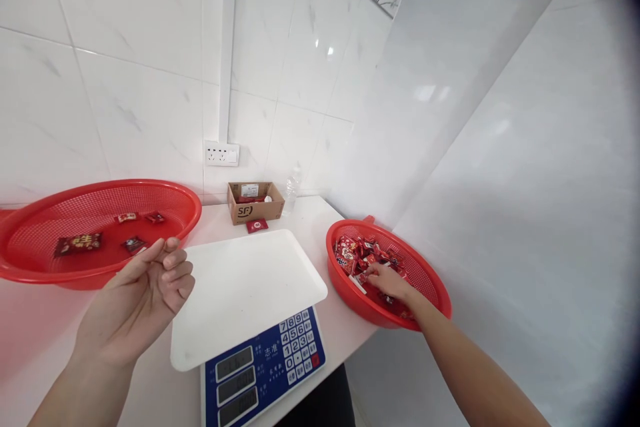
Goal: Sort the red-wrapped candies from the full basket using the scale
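My left hand (145, 300) is raised palm up at the left edge of the white weighing tray. Its fingers are curled in and the thumb lies by the index finger; I cannot make out anything between them. My right hand (387, 280) reaches into the right red basket (435, 283), fingers pinched at a small red wrapped packet (363, 277) among several red wrapped sweets (370, 252). Behind my left hand stands a wider red basket (193, 210) holding a few packets, including a larger dark red one (79, 245).
A digital scale (267, 360) with a white tray (250, 280) sits on the white table (320, 207) between the baskets. Behind it are a cardboard box (255, 210), a red packet (257, 226) and a clear plastic bottle (293, 190). Tiled walls close off the back and right.
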`<state>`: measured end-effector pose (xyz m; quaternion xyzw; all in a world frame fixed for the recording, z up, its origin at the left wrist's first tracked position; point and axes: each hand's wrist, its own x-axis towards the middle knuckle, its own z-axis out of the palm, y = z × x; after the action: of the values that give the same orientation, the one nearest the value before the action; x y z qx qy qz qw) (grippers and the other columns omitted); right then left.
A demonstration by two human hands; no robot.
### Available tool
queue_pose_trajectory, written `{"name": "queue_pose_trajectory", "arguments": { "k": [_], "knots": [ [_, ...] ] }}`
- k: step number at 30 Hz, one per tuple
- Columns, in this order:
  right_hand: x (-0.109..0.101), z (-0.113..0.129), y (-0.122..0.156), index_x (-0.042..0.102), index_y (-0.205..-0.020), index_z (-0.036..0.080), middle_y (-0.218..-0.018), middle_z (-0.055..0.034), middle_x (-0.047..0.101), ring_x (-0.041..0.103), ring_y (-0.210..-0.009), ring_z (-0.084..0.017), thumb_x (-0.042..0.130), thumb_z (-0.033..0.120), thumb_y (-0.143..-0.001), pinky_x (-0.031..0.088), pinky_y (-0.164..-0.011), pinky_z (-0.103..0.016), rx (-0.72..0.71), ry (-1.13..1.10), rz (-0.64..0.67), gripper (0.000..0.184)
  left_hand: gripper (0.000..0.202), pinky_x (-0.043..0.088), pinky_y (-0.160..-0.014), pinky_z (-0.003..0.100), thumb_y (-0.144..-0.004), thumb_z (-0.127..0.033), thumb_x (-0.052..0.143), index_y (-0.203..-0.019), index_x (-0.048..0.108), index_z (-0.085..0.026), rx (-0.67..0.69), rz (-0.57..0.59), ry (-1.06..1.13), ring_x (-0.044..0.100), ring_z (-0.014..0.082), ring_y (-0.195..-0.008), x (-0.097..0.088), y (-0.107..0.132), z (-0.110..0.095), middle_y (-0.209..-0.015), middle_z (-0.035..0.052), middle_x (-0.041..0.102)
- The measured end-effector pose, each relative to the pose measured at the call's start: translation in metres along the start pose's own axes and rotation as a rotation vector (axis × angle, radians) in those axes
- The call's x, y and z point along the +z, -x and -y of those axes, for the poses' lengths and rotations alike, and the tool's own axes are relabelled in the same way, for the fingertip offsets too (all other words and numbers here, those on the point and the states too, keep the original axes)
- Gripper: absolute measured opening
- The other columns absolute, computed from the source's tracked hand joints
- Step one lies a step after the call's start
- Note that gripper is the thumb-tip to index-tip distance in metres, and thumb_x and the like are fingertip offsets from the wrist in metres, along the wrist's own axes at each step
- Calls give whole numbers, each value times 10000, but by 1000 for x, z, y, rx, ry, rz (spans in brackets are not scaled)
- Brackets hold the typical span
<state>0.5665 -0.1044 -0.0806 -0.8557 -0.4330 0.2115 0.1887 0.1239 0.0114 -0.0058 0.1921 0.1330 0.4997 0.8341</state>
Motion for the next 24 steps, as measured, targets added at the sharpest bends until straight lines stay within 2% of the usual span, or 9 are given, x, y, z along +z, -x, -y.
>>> {"name": "queue_pose_trajectory", "arguments": {
  "k": [7, 10, 12, 16, 20, 24],
  "knots": [
    [-17, 6, -9, 587, -1026, 156, -1025, -51, 605, 584, -906, -176, 536, 351, -897, 472, -825, -387, 75, -76, -373, 239, 269, 471, -421, 182, -899, -77, 316, -809, 563, -133, -1, -16, -1, 472, 78, -473, 4, 2, 0, -611, -12, 459],
    [-22, 25, -14, 582, -1015, 150, -992, -48, 610, 585, -888, -177, 547, 352, -882, 465, -818, -385, 37, -184, -488, 244, 270, 473, -428, 191, -898, -67, 314, -813, 562, -134, -11, -2, -6, 473, 82, -479, 4, 3, 1, -618, -10, 464],
    [-19, 48, -17, 577, -1011, 152, -933, -42, 622, 595, -838, -174, 544, 358, -863, 471, -785, -361, -31, -277, -516, 255, 268, 471, -432, 193, -899, -69, 315, -809, 559, -131, -14, 11, -12, 468, 81, -480, 2, 4, 1, -616, -11, 463],
    [4, 112, -14, 563, -998, 183, -803, -19, 627, 599, -695, -158, 503, 417, -806, 483, -636, -278, -224, -474, -445, 309, 273, 464, -439, 187, -904, -87, 315, -794, 562, -124, -5, 19, -23, 463, 74, -479, 1, 4, 1, -610, -13, 457],
    [45, 177, 0, 534, -948, 203, -666, 40, 561, 534, -513, -106, 505, 444, -775, 443, -473, -226, -374, -617, -247, 297, 254, 449, -435, 183, -901, -108, 348, -782, 571, -128, -8, 5, -17, 461, 71, -472, 4, 6, 1, -606, -18, 455],
    [82, 214, 14, 530, -948, 199, -661, 45, 554, 542, -505, -98, 525, 406, -772, 455, -454, -220, -453, -676, -28, 272, 246, 443, -443, 182, -903, -126, 365, -783, 580, -131, -9, 10, -25, 456, 68, -469, 5, 8, 1, -599, -23, 461]
  ]
}}
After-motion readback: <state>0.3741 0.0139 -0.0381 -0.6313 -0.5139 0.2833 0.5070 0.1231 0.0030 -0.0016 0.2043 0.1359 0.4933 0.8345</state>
